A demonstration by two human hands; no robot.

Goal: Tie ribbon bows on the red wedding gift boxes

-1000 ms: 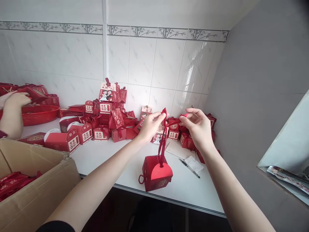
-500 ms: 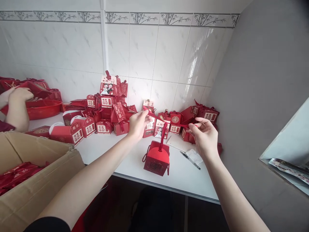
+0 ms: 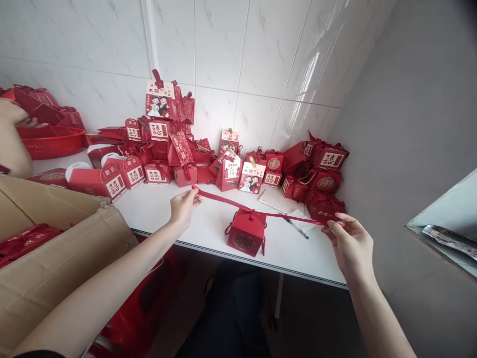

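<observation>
A red gift box (image 3: 243, 234) with a dark round emblem on its front sits near the table's front edge. A red ribbon (image 3: 286, 217) passes through its top and is crossed or knotted there; I cannot tell which. My left hand (image 3: 184, 208) pinches one end of the ribbon, off to the left of the box. The other end is pinched in my right hand (image 3: 349, 239), lower and to the right. Between both hands the ribbon stretches nearly straight, low over the box top. Red cords hang at the box's sides.
Stacked red gift boxes (image 3: 158, 132) line the wall, with more boxes (image 3: 328, 159) at right. A pen (image 3: 296, 227) lies on paper. An open cardboard box (image 3: 112, 223) stands at left. Another person's arm (image 3: 15, 141) reaches over a red basin (image 3: 55, 144).
My hands have moved apart and downward, pulling the ribbon out sideways. The tall loop above the box has shrunk down to its top. The view has tilted downward.
</observation>
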